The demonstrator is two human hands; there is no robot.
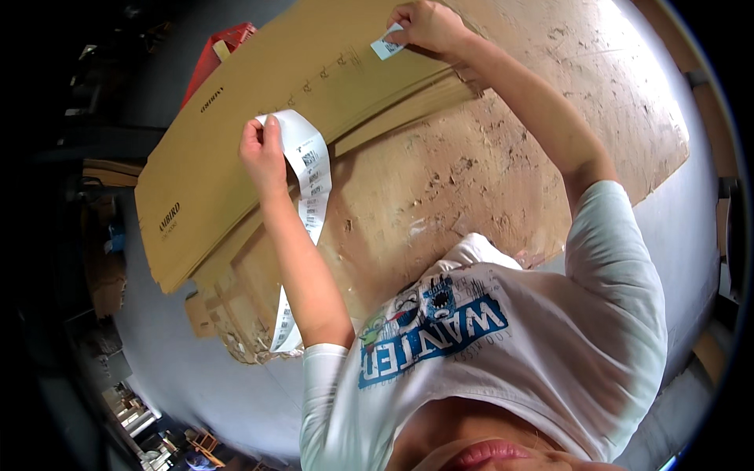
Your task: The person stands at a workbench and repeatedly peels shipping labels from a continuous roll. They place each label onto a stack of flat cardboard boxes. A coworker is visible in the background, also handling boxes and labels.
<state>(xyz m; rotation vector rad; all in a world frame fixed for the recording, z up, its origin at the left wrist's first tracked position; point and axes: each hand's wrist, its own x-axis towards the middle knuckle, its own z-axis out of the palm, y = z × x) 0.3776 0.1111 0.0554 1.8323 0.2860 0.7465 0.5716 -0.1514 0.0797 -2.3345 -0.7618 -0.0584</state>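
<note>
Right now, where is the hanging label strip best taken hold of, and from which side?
Grip the label strip at its top end, where the left hand pinches it, coming from the strip's free right edge. The rest hangs limp along the forearm and would swing. The right hand is busy with a single label on the cardboard.

Red plastic crate (224, 49) at upper left, partly hidden behind stacked board. Worn, scuffed brown sheet (503, 149) spread over grey floor (212, 385). Torn cardboard scraps (228, 322) at the sheet's lower left edge. Dim clutter (169, 443) along bottom left, indistinct.
</note>
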